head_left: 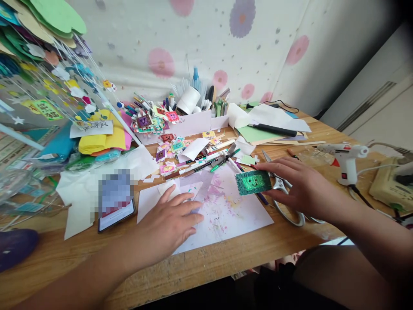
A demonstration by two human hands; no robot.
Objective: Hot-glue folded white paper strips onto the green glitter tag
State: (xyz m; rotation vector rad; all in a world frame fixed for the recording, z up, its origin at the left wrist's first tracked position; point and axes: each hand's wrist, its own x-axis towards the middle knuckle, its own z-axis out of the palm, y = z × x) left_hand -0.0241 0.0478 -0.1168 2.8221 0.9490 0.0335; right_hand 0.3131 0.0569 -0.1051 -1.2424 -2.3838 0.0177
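Between the thumb and fingers of my right hand (298, 185) is a small green card (253, 182) with a face drawn on it and a dark green border. It is held above the right part of a white paper sheet (238, 219) marked with pink and yellow smudges and crumbs. My left hand (176, 215) lies with its fingers spread over the left part of that sheet, near a small folded white paper (166, 186). A pair of scissors (284, 189) lies partly hidden behind my right hand. Several pens and markers (222, 160) lie just beyond the sheet.
A phone (116, 211) lies left of the sheet. Small colored cards (177, 146) are heaped behind the pens. A white glue gun (346, 161) stands at right beside a power strip (387, 183). Paper mobiles on strings (74, 82) hang at left. Stacked papers (274, 120) lie at the back.
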